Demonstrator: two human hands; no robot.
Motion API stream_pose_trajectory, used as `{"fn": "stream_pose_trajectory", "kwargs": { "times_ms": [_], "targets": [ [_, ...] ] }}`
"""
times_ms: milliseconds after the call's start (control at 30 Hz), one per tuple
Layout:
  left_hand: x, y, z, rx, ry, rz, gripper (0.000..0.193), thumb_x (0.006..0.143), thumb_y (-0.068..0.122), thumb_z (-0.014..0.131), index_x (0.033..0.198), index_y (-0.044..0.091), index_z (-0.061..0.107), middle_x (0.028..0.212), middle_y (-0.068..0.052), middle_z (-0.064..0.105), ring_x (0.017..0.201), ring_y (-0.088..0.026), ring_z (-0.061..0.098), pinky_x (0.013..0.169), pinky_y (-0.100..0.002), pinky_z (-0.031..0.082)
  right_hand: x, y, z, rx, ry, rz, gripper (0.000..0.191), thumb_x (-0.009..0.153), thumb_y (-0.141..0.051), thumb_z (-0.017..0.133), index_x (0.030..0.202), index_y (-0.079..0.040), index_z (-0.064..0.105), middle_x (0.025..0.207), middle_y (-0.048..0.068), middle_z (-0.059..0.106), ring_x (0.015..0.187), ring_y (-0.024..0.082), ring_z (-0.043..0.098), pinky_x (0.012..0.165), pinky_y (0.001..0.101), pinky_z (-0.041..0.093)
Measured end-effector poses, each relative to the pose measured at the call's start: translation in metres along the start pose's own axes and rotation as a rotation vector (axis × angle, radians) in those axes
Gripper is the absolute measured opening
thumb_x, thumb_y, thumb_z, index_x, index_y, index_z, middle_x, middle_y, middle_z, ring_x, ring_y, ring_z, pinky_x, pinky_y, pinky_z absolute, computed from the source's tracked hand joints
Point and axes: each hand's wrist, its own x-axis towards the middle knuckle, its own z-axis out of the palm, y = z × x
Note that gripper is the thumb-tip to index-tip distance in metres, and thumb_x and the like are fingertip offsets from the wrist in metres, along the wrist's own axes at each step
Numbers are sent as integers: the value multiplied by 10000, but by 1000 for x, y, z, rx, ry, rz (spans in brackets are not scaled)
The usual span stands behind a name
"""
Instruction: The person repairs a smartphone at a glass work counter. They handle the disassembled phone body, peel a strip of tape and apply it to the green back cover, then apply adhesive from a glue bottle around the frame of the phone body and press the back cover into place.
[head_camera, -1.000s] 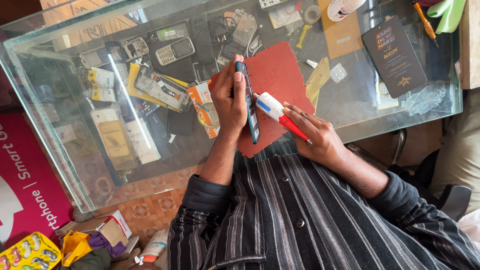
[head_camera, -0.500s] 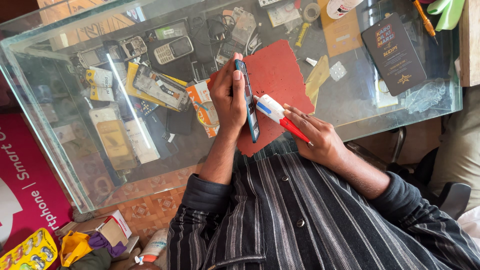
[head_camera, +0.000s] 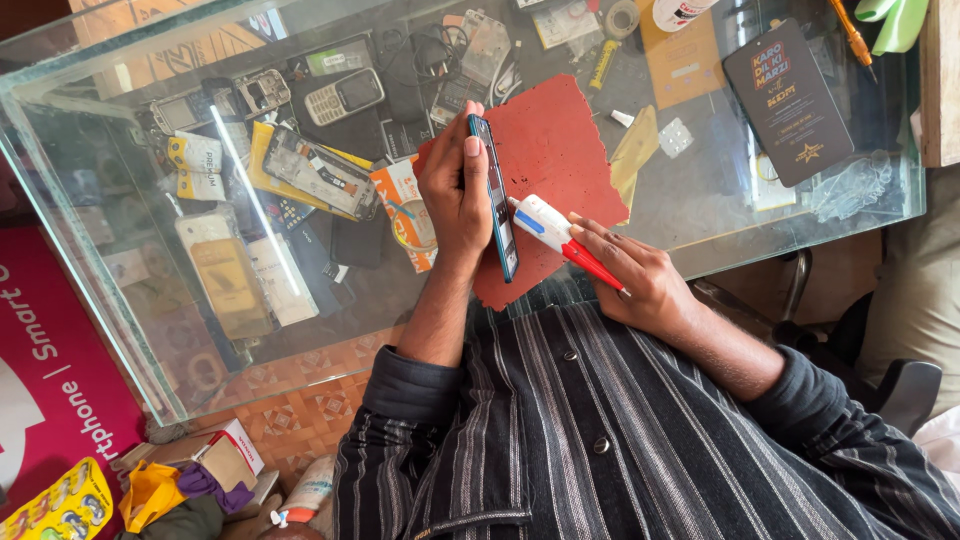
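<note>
Person sits at a glass table (head_camera: 820, 230) w/ a red mat (head_camera: 555, 140) on top; taking the mat as landmark. Left hand (head_camera: 452, 190) is wrapped around a phone (head_camera: 495, 200), holding it on edge over the mat's near-left part, thumb side twd the mat's left border. Phone's long axis runs from the mat's far side back twd the person's chest, a bit tilted. Right hand (head_camera: 640, 280) sits just off the mat's near-right corner, fingers closed around a white tube w/ red cap end (head_camera: 558, 232). Tube lies across, roughly at right angles to the phone; its white tip points at the phone's right side and looks to be touching or just beside it, can't tell which. So right hand is the nearer one to that seam, phone lies to its left. Beyond the mat's far-right corner: a dark card (head_camera: 790, 100). Under the glass, left of the mat: old phones and parts (head_camera: 320, 170).
</note>
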Motion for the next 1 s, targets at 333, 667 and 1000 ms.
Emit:
{"fn": "stream_pose_trajectory", "kwargs": {
  "times_ms": [333,667,1000],
  "targets": [
    [0,-1,-1,28,0,-8,401,1134,227,503,1438,-20,590,1412,-188,663,1330,-255,648,1131,-363,519,-3,-3,-1,16,13,-10,578,797,90,722,1354,42,575,1360,243,642,1161,384,702,955,429,601],
    [0,-1,-1,36,3,9,387,1136,216,510,1434,-14,597,1409,-188,668,1332,-256,647,1141,-364,507,-4,-6,-5,29,-1,-34,577,777,121,711,1334,50,578,1344,261,647,1168,389,698,987,442,596],
    [0,0,-1,30,5,12,389,1138,220,508,1433,-18,597,1408,-188,667,1331,-262,648,1142,-366,508,-8,-5,-6,32,-8,-33,558,780,117,714,1319,54,585,1336,258,652,1170,388,700,966,434,601]
  ]
}}
